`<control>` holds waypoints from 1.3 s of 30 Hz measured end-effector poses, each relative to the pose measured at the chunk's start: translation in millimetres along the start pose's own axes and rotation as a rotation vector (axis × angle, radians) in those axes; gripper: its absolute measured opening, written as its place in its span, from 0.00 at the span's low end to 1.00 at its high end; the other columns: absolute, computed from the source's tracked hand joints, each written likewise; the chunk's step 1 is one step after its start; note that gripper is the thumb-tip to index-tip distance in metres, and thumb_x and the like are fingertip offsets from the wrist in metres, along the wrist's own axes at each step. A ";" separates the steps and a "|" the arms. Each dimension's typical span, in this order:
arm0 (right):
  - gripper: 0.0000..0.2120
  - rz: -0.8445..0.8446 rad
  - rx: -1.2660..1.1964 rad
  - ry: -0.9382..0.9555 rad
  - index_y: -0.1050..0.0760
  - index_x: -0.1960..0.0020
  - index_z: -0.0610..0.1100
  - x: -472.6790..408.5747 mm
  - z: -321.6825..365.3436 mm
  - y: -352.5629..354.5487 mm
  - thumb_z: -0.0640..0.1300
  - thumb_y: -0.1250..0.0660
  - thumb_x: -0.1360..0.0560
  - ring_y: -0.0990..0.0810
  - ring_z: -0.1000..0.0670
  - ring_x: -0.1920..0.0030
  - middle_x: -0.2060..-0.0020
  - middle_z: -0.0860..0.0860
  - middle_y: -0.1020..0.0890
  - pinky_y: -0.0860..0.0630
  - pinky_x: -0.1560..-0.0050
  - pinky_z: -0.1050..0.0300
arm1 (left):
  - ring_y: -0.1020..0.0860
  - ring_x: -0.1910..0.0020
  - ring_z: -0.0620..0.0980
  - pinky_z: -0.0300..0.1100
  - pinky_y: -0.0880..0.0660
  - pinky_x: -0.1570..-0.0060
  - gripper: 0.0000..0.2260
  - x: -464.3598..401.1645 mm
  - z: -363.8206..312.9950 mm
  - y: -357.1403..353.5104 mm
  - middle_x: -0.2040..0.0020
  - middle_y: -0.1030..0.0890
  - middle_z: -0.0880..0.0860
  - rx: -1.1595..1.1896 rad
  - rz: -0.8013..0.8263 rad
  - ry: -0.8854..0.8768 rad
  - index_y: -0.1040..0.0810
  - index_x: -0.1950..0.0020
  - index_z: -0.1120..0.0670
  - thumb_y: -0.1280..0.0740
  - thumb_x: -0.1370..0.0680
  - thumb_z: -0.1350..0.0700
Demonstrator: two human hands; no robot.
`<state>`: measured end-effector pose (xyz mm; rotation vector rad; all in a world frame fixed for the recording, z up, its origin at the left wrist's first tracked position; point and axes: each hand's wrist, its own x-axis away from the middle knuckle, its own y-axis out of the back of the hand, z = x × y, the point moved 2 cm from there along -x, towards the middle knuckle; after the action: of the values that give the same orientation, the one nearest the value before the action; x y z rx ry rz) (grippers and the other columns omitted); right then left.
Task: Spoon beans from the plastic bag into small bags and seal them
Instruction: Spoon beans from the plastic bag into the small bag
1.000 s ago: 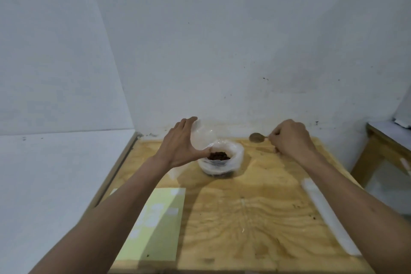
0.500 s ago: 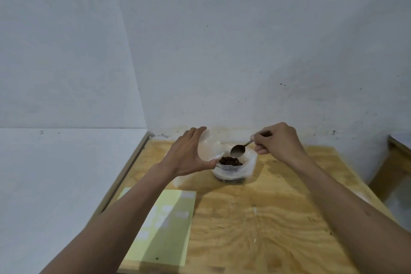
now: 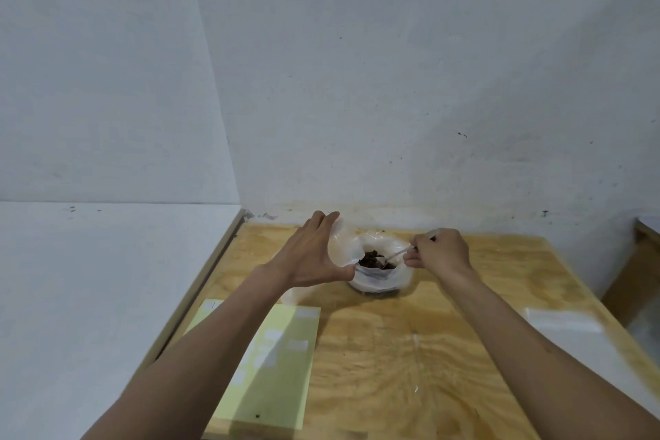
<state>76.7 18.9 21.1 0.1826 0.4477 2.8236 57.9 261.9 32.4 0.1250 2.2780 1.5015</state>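
Since half a second ago my right hand (image 3: 441, 254) has dropped, and the spoon (image 3: 393, 256) it was holding above the plastic bag (image 3: 378, 279) now has its bowl down among the beans (image 3: 373, 258). That hand is curled round the far end of the handle, pinching it. The spoon's long axis runs from my fingers on the right down and leftward into the bag's mouth, bowl end lowest and partly buried, so I cannot see how much it carries. The bag stands upright near the back middle of the plywood bench (image 3: 446, 350), its rim rolled down and its mouth facing up. My left hand (image 3: 314, 254) has its fingers nearly straight, with the thumb pressed to the near rim; a clear film of plastic shows beyond the fingers, hard to make out. A pale yellow sheet (image 3: 285, 368) lies flat at the bench's near left, partly under my forearm. A clear strip (image 3: 560, 320) lies at the right edge, its shape blurred. Bare white walls meet in a corner behind the bench.
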 end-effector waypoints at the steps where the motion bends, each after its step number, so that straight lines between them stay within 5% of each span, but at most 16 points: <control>1: 0.09 0.004 -0.061 -0.059 0.19 0.60 0.34 -1.6 -3.1 0.1 0.35 0.33 0.22 0.13 0.43 0.66 0.68 0.40 0.14 0.15 0.51 0.46 | 0.29 0.42 0.51 0.42 0.30 0.45 0.44 -0.5 0.0 -1.0 0.39 0.32 0.49 0.002 0.004 0.004 0.41 0.22 0.55 0.26 0.31 0.39; 13: 0.07 -0.011 -0.163 -0.054 0.20 0.57 0.34 -11.5 4.9 20.8 0.37 0.30 0.23 0.13 0.42 0.66 0.69 0.41 0.14 0.15 0.51 0.47 | 0.29 0.37 0.51 0.45 0.27 0.39 0.45 -8.6 6.7 -8.6 0.34 0.33 0.51 0.059 0.007 0.055 0.40 0.22 0.56 0.25 0.32 0.40; 18: 0.07 -0.007 -0.217 -0.081 0.20 0.55 0.30 -16.9 12.2 35.0 0.35 0.29 0.25 0.15 0.44 0.70 0.67 0.39 0.15 0.18 0.62 0.55 | 0.29 0.38 0.48 0.43 0.28 0.40 0.46 -7.8 10.8 -0.7 0.36 0.33 0.47 0.117 0.024 0.066 0.40 0.21 0.53 0.27 0.33 0.35; 23: 0.07 0.026 -0.298 -0.037 0.21 0.54 0.30 -18.0 34.9 37.2 0.35 0.28 0.25 0.15 0.45 0.70 0.71 0.42 0.15 0.16 0.54 0.50 | 0.30 0.40 0.44 0.37 0.34 0.43 0.42 -0.9 14.2 4.1 0.37 0.32 0.45 0.204 -0.002 0.118 0.38 0.22 0.54 0.24 0.29 0.42; 27: 0.07 0.089 -0.327 0.039 0.20 0.53 0.30 -3.1 57.0 22.6 0.36 0.29 0.24 0.15 0.47 0.71 0.68 0.40 0.15 0.17 0.63 0.57 | 0.31 0.37 0.43 0.36 0.35 0.40 0.40 3.0 13.0 5.7 0.33 0.30 0.47 0.265 -0.002 0.149 0.37 0.22 0.54 0.24 0.28 0.43; 32: 0.07 0.115 -0.266 0.173 0.18 0.53 0.36 11.0 59.5 5.8 0.41 0.29 0.22 0.12 0.44 0.63 0.66 0.43 0.13 0.16 0.46 0.45 | 0.29 0.35 0.44 0.38 0.33 0.42 0.42 4.1 8.5 14.2 0.32 0.28 0.45 0.340 -0.008 0.223 0.33 0.25 0.51 0.29 0.35 0.35; 39: 0.06 0.128 -0.291 0.272 0.17 0.53 0.40 23.9 56.7 -8.3 0.43 0.28 0.21 0.11 0.47 0.59 0.64 0.45 0.12 0.17 0.43 0.46 | 0.26 0.37 0.47 0.39 0.31 0.46 0.37 6.1 21.0 14.0 0.34 0.26 0.47 0.372 -0.024 0.278 0.31 0.27 0.52 0.25 0.32 0.40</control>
<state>65.4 49.6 73.9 -0.2419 0.0760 3.0085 58.3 287.6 36.1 -0.0079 2.7525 1.1256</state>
